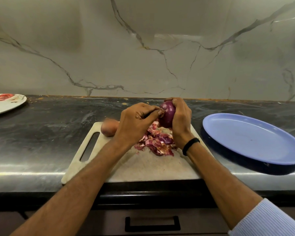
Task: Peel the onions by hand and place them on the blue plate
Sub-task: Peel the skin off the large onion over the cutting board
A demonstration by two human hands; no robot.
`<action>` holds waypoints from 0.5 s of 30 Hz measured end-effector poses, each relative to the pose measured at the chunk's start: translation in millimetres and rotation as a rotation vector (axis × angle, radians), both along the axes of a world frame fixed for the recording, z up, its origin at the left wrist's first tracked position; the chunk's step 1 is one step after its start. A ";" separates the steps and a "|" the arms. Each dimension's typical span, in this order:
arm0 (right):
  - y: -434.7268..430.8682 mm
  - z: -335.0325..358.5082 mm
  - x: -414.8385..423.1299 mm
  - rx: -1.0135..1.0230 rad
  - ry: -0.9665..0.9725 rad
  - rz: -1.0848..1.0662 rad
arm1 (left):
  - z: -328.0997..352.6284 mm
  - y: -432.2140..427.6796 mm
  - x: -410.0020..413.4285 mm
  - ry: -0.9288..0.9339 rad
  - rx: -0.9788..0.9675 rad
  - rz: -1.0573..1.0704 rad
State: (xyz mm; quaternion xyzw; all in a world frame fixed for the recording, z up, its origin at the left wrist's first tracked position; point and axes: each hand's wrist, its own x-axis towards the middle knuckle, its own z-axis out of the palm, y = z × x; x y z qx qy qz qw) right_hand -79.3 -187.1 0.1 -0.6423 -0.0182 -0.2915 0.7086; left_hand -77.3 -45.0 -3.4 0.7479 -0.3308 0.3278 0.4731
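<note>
My right hand [180, 120] grips a glossy purple onion [168, 114] above the far edge of the pale cutting board [143, 166]. Fingertips of my left hand [136, 121] pinch a scrap of skin at the onion's left end. Under both hands lies a heap of pink and purple onion skins [157, 142]. A second onion [109, 128], still in its brown skin, sits on the board's far left, partly behind my left hand. The blue plate [252, 138] stands to the right of the board with nothing on it.
A white plate with a red flower print [6, 103] sits at the far left of the dark stone counter [49, 120]. A marble wall closes off the back. Below the counter's front edge is a drawer with a black handle [152, 223].
</note>
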 end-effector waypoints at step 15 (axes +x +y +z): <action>0.7 -8.6 -0.5 -0.194 0.017 -0.015 | -9.2 2.4 5.6 -0.476 0.396 0.208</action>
